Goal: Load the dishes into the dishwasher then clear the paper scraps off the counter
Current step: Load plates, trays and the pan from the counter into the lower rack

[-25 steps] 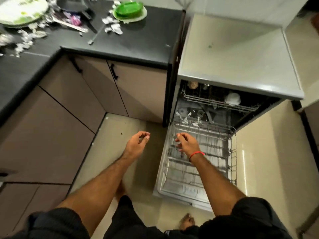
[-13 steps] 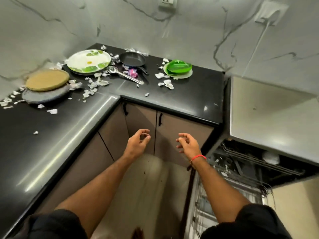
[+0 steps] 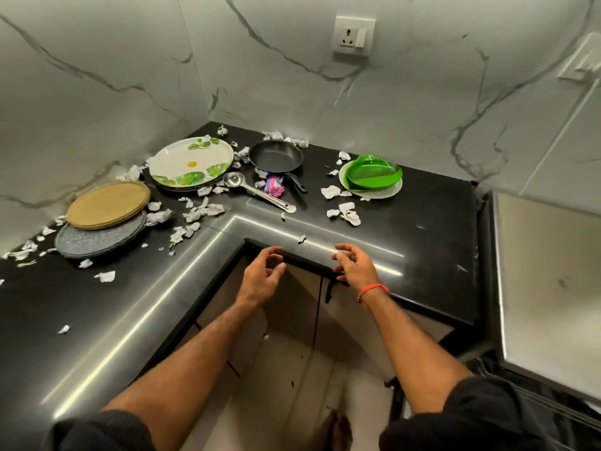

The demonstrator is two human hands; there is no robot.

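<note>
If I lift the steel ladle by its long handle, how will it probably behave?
The steel ladle looks rigid, so it should not bend. Its bowl sits at the far end of a long thin handle, so it will probably feel bowl-heavy and dip or twist in a loose hold. The polished surface may be slippery. It lies against the floral plate, so it might scrape it.

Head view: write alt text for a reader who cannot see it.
Two empty hands, left and right, reach over the inner corner of a black L-shaped counter. On it lie a leaf-patterned plate, a black frying pan, a steel ladle, a green dish on a white plate and scattered paper scraps.
</note>
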